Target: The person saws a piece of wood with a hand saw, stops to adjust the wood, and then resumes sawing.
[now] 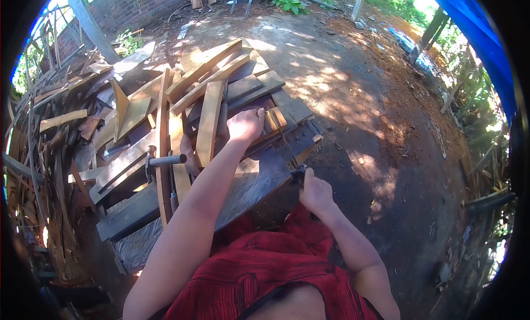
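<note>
My right hand [317,192] is closed around the dark handle of a saw [287,144]. Its narrow blade, seen almost edge-on, runs up and left from the hand to a small piece of wood [277,119] near the bench's right side. At that piece's left end is my left hand [246,125], with fingers curled tight and pressed down on it; the grip's underside is hidden. A hammer [167,160] lies on the boards to the left. Beside my left forearm a pale plank [210,121] leans across the pile.
The workbench [251,182] carries several stacked boards and a long upright-lying plank [162,154]. Scrap wood [58,171] is heaped along the left. Dirt ground [353,127] stretches right, under a blue tarp [469,27]. A brick wall [135,13] stands behind.
</note>
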Motion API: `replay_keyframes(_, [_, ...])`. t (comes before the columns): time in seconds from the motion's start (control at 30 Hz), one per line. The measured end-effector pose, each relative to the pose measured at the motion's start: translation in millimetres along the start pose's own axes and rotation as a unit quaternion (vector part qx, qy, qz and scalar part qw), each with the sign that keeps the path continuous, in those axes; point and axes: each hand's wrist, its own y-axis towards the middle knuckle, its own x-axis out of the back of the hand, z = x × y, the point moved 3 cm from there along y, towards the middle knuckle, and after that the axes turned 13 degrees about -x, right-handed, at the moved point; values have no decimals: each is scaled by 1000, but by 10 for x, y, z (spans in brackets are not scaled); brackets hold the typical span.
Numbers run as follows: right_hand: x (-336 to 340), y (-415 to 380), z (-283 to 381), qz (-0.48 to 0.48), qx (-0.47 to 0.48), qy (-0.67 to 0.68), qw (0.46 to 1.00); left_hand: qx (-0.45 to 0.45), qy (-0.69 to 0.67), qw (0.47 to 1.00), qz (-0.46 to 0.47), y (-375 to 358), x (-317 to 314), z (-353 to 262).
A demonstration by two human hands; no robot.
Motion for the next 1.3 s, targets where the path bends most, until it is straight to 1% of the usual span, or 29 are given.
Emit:
replay_keyframes(0.17, [175, 750, 576, -38, 23, 46, 998, -6, 29, 1000, 8, 3, 2, 14])
replay_keyframes(0.27, [76, 940, 639, -43, 21, 51, 998, 1, 29, 999, 15, 13, 21, -27])
replay_keyframes(0.33, [51, 852, 598, -42, 23, 41, 998, 11, 28, 999, 20, -1, 3, -6])
replay_keyframes(0.4, [62, 501, 376, -33, 19, 30, 999, 3, 24, 1000, 3, 5, -12, 18])
replay_keyframes(0.5, [-112, 88, 32, -24, 17, 11, 1000, 8, 17, 1000, 11, 11, -7, 15])
replay_keyframes(0.57, [-110, -54, -46, 16, -23, -8, 1000, 6, 5, 1000, 9, 12, -28, 42])
replay_keyframes(0.67, [68, 230, 198, -15, 21, 6, 1000, -1, 8, 1000, 10, 12, -23, 19])
replay_keyframes(0.8, [180, 908, 686, -47, 33, 50, 997, 7, 26, 1000, 10, 26, -22, 25])
replay_keyframes(0.93, [138, 846, 631, -27, 15, 35, 999, 18, 21, 1000, 13, 18, -31, 25])
replay_keyframes(1.0, [97, 544, 390, -17, 16, 27, 999, 6, 16, 1000, -5, 9, -2, 15])
replay_keyframes(1.03, [43, 368, 260, -14, 16, 17, 1000, 12, 14, 1000, -2, -1, -10, 23])
replay_keyframes(1.1, [22, 72, 97, 30, -18, -2, 999, 20, 23, 999, 25, 36, -26, 41])
replay_keyframes(1.13, [28, 73, 99, 33, -18, -1, 999, 21, 24, 999, 28, 32, -23, 54])
replay_keyframes(1.2, [79, 101, 103, 21, -9, -10, 1000, 2, -2, 1000, 4, 16, -11, 23])
replay_keyframes(1.3, [252, 541, 426, 5, 7, 14, 1000, 4, 26, 1000, 14, 23, -16, 16])
